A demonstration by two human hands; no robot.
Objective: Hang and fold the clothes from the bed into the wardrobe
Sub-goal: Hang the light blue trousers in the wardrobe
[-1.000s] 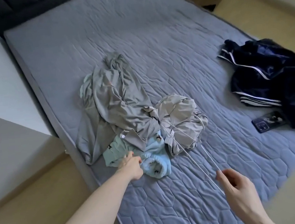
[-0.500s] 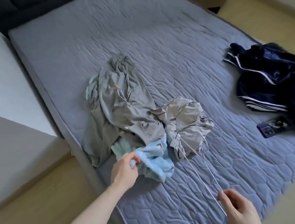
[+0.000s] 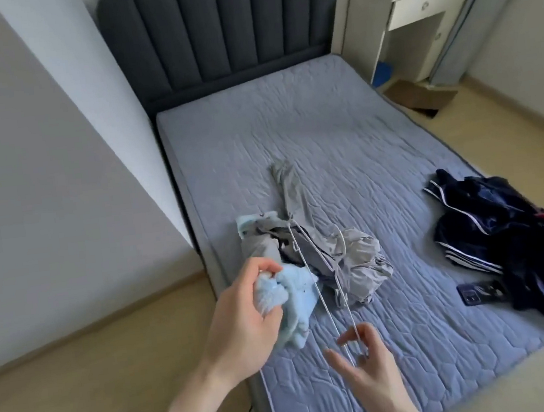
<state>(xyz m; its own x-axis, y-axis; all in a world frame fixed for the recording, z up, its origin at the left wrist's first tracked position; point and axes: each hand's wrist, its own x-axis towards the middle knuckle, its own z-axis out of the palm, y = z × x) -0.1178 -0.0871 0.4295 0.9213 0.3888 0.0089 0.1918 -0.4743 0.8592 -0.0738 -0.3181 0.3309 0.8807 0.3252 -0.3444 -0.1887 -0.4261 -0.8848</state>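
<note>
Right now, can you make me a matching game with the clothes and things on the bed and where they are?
Things:
1. light blue garment
2. wire hanger
3. dark striped clothes
4. phone

Places:
A. lying flat just beside the dark pile
B. gripped by the left hand
C. heaped at the right edge of the bed
D. pinched in the right hand, with its far end over the grey clothes

Pairs: 1-B, 2-D, 3-C, 4-A
</note>
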